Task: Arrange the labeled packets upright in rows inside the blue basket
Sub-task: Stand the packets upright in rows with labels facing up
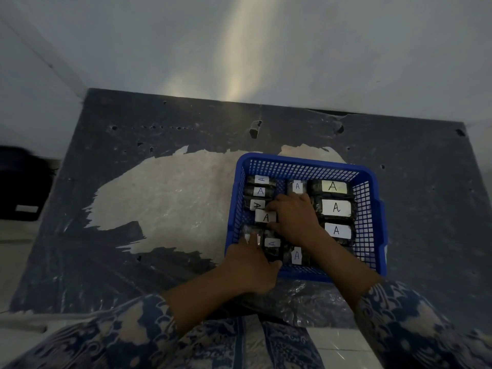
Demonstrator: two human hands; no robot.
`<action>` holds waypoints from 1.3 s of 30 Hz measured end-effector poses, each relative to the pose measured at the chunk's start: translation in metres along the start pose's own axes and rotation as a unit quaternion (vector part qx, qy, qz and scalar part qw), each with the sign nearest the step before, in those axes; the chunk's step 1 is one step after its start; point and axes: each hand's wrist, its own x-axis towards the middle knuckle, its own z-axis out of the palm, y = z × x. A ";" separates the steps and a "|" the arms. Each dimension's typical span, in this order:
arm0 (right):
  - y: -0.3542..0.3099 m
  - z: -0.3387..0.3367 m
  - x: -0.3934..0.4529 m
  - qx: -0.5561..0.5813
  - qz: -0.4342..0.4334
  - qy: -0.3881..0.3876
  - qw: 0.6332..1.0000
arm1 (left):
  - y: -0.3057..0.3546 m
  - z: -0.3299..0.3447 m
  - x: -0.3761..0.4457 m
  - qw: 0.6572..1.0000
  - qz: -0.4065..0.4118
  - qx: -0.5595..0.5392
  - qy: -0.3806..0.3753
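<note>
Fingers [269, 209] of the right hand [294, 218] lie spread and slightly bent over the middle of the blue basket [306, 165], their tips touching the top edge of the tilted packet [265, 217] with the white "A" label. Whether they pinch it or merely press on it cannot be told; no curl round the packet is visible. Left hand [251, 262] reaches over the near-left corner of the basket, its index finger extended onto a clear-wrapped corner packet [249, 233]; the thumb lies along the near rim. Its remaining fingers are hidden beneath the hand.

Head view, contents: labeled packets fill most of the basket. Right column [335, 207] holds three larger packets, labels facing up. Left column [260, 191] holds smaller ones stacked closely. Near row [296, 255] is uneven, with labels turned in different directions. The basket rests on a worn dark mat [159, 209] by a white wall [239, 49].

Handling assessment: packets appear dark, film-wrapped and glossy, so judged light, somewhat soft and likely slippery. Paper labels look loosely applied and could peel if dragged. Recommended hold is across the two narrow sides, below the label, with thumb opposing fingers. Neighbouring packets stand close, so a careless push may topple the row.
</note>
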 end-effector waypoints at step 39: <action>0.028 -0.013 0.041 0.048 0.075 0.100 0.991 | -0.005 -0.027 0.079 0.982 -0.016 -0.028 0.188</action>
